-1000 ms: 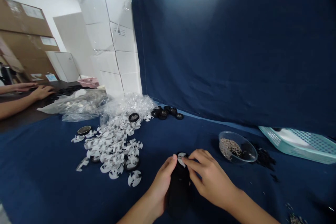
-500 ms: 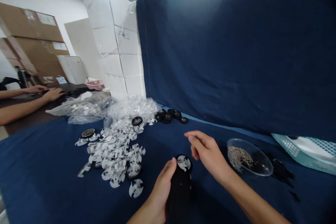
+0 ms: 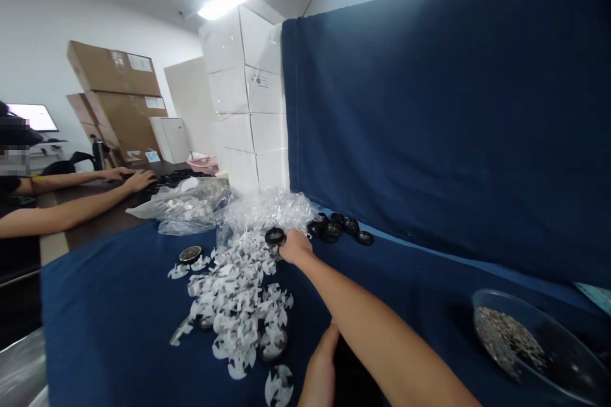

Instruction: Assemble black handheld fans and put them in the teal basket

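Note:
My right hand (image 3: 294,246) is stretched far forward, its fingertips on a black round cap (image 3: 275,236) at the far edge of a heap of white cut-out pieces (image 3: 233,292). Whether the fingers grip the cap I cannot tell. My left hand (image 3: 322,362) stays near me, low in view, around a dark stack of black caps (image 3: 351,372); my right forearm crosses over it and hides most of the stack. Some black caps lie among the white pieces, one (image 3: 273,343) close to my left hand.
A crumpled clear plastic bag (image 3: 267,206) and a cluster of black caps (image 3: 338,229) lie at the back by the blue curtain (image 3: 453,127). A clear bowl of small grey bits (image 3: 520,337) stands at right. A co-worker's arms (image 3: 71,210) rest on the dark table at left.
My right hand left the top of the stack and reached forward-left to the black cap by the plastic bag. The view swung up and left; my left hand kept the stack.

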A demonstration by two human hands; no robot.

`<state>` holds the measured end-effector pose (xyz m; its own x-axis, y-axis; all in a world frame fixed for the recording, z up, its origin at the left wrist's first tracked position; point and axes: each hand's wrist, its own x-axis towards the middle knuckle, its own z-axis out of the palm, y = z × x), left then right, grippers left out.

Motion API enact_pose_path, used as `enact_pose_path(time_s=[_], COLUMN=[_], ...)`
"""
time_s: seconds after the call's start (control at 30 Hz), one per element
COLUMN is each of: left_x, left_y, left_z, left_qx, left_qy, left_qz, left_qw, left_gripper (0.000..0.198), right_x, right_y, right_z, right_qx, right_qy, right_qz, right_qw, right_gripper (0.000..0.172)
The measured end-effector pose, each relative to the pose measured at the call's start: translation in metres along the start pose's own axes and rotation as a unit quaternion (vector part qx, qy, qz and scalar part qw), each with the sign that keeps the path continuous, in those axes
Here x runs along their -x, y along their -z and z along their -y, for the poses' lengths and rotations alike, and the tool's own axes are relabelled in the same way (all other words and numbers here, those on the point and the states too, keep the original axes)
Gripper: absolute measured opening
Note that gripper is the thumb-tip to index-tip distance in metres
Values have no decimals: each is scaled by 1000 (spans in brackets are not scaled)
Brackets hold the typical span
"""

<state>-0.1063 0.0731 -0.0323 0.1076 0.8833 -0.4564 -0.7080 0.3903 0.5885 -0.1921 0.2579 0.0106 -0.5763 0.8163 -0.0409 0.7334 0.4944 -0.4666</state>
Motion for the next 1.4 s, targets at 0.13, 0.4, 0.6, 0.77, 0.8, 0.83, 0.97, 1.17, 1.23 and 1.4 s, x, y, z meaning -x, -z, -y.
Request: enact_pose_path(time_s=[0.13,0.4,0.6,0.77,0.8,0.83,0.97,1.17,1.23,1.4], left_x=[2,4,0,-5,-4,-1,16,42,47,56], left_y=[2,-1,-3,-8,-9,-10,-18,-33,-39,-56], left_z=[7,8,8,-1,-3,-5,-4,11,17,30], left_qx=[0,-5,-5,0,0,0,-13,-54,-61,-63], left_qy=[4,-11,-40,-85,-99,-114,-160,-160,-154,-160], left_qz=[5,20,27,54,61,70,107,143,155,175], left_qw=[1000,1000,999,995,993,991,981,975,974,969], left_gripper=[28,28,29,31,31,33,46,26,25,32], right_x=[0,2,10,48,63,80,166,289,321,387], right_y=[3,19,33,88,103,117,162,156,137,76], right_z=[-8,-2,6,-7,-13,-20,-64,-144,-161,-181], right_qx=[37,54,15,-96,-127,-161,-319,-461,-478,-440], right_qy=[11,150,169,147,139,131,73,-106,-158,-189], right_qz=[-21,-41,-21,-55,-63,-69,-79,-89,-92,-97], right_qw=[999,986,985,983,980,976,942,876,859,872], right_gripper=[30,35,31,29,28,27,31,27,32,48])
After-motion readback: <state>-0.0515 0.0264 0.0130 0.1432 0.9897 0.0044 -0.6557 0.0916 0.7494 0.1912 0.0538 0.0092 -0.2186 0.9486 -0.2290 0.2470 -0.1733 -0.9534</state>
